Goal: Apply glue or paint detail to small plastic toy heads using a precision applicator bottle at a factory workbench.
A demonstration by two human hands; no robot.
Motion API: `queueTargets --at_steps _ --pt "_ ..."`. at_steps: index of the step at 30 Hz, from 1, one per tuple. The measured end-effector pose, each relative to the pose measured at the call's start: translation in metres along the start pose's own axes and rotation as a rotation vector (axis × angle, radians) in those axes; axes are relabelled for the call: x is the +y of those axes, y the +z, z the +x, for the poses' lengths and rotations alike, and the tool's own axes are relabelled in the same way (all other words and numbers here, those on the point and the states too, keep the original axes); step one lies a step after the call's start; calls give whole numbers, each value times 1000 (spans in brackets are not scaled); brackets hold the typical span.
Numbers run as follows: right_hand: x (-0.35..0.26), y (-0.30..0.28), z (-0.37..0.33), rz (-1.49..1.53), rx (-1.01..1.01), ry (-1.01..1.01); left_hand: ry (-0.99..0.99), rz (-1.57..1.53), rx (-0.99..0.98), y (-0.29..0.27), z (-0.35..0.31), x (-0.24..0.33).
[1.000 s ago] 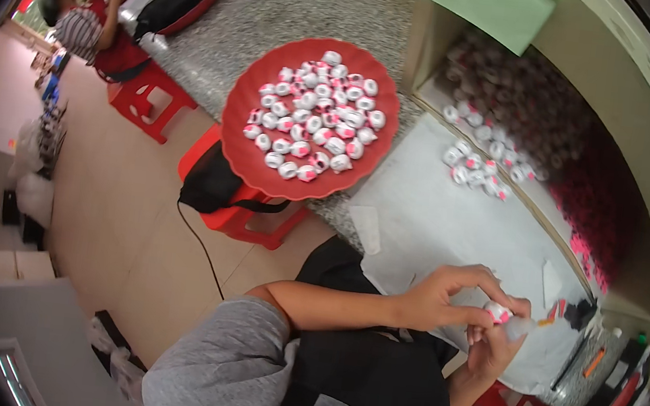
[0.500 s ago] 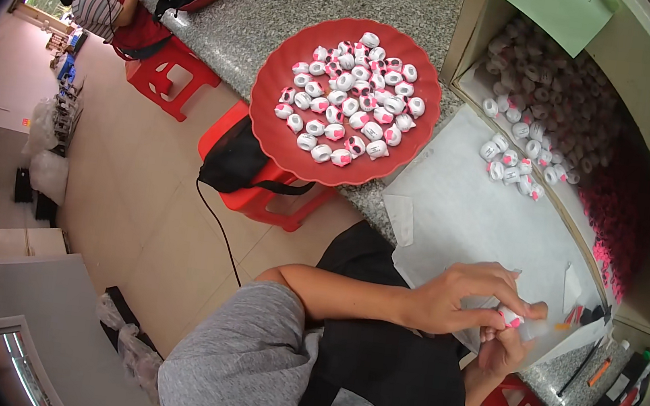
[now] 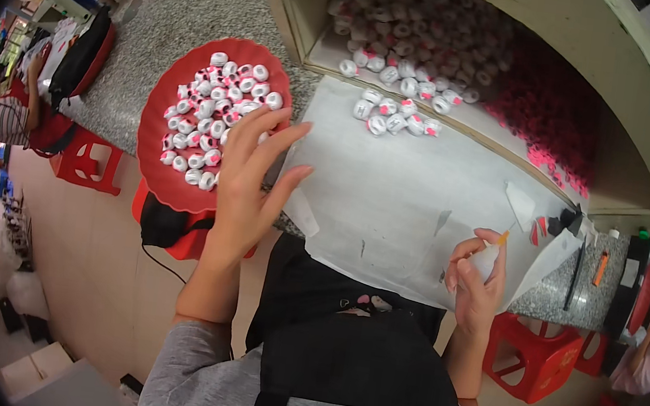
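My left hand (image 3: 252,170) is open, fingers spread, over the right edge of a red scalloped plate (image 3: 162,90). No piece shows between its fingers. The plate holds many small white rounded pieces (image 3: 205,109) with pink and black marks, some hidden behind the hand. Low over the right part of a white sheet (image 3: 392,187), my right hand (image 3: 478,291) is closed around a small whitish squeeze bottle (image 3: 485,260). The bottle's thin orange tip (image 3: 503,238) points up. A group of white and pink pieces (image 3: 394,116) lies along the sheet's far edge.
Behind the sheet, a compartment holds heaped white pieces (image 3: 420,24) and small pink parts (image 3: 541,124). Paper scraps (image 3: 518,204), a black stick (image 3: 575,276) and an orange pen-like item (image 3: 601,269) lie at right. Red stools (image 3: 533,354) stand below; another person (image 3: 16,104) sits far left.
The view has swung to the right. My left hand has left my right hand and moved to the plate; the white and pink piece is gone from its fingers. The right hand keeps the bottle.
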State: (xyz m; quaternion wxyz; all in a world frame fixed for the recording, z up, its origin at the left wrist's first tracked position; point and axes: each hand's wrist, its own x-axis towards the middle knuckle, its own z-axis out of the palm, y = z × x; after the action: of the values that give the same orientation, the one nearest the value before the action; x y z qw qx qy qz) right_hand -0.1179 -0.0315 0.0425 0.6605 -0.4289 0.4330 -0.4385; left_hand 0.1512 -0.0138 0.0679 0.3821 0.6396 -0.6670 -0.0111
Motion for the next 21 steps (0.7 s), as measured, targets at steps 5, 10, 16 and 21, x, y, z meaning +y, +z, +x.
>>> queueTargets --at_steps 5,10,16,21 --pt "-2 -18 -10 148 99 -67 278 -166 -146 93 91 39" --pt "0 -31 -19 164 126 -126 266 322 -389 163 130 59" --pt "3 -39 -17 69 138 -105 391 263 -207 178 127 42" --pt "-3 -36 -13 89 145 -242 -113 -718 -273 116 86 68"
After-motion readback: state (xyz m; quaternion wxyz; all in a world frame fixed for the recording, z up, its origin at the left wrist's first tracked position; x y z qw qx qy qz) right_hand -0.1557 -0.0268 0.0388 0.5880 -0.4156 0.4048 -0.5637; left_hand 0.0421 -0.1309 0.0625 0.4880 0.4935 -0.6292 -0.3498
